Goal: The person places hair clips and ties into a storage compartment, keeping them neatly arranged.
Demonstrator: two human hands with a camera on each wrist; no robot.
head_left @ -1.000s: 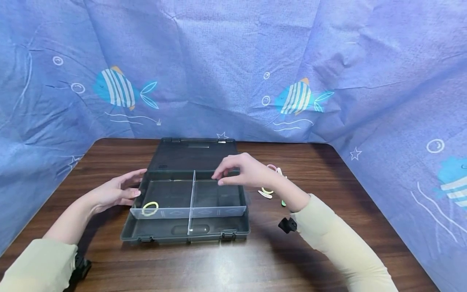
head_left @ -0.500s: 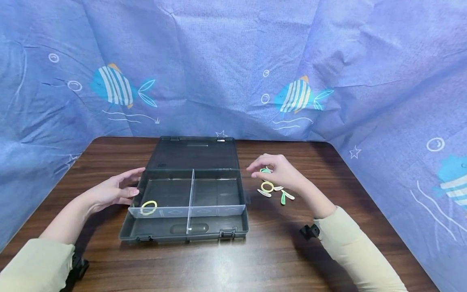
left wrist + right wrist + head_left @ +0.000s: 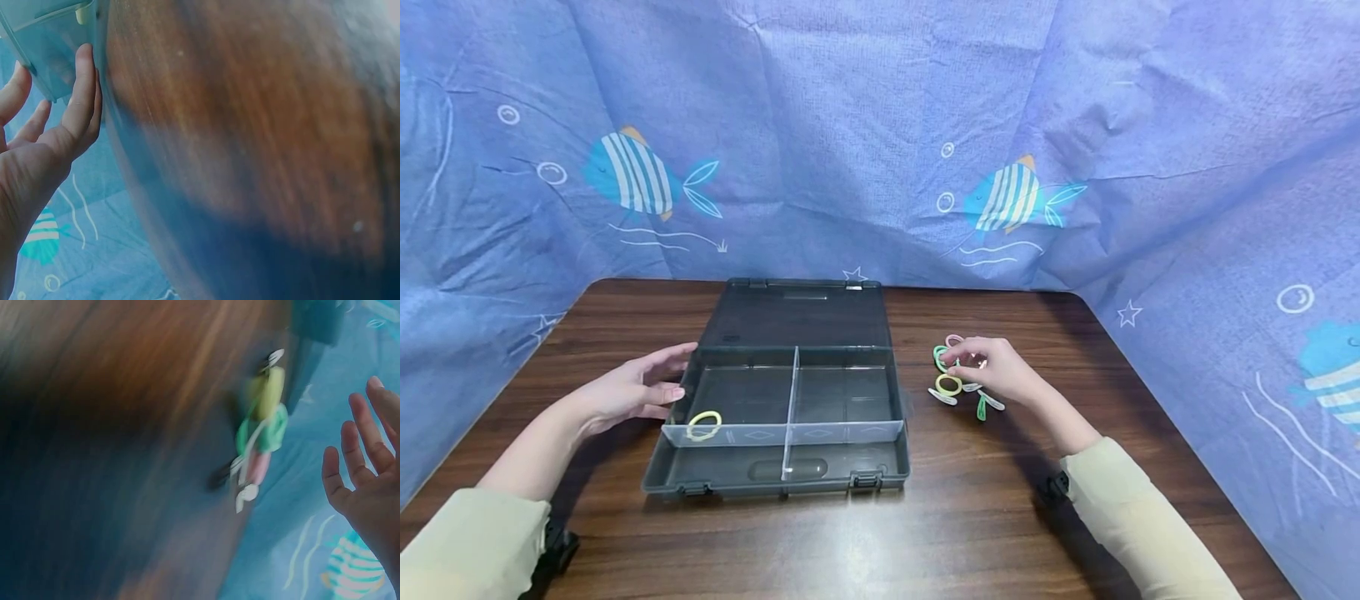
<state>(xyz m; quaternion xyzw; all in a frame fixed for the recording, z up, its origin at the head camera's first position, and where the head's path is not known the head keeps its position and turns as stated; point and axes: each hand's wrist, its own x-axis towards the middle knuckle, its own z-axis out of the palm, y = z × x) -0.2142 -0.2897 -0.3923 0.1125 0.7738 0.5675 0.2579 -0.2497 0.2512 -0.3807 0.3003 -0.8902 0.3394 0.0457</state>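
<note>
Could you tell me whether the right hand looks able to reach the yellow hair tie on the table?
Probably yes: the right hand looks empty and is close to the yellow hair tie, most of which appears uncovered.

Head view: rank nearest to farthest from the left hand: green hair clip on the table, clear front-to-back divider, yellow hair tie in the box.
From the left hand:
1. Yellow hair tie: inside the box, toward its left side.
2. Clear divider: near the box's middle.
3. Green hair clip: on the table, right of the box.
</note>
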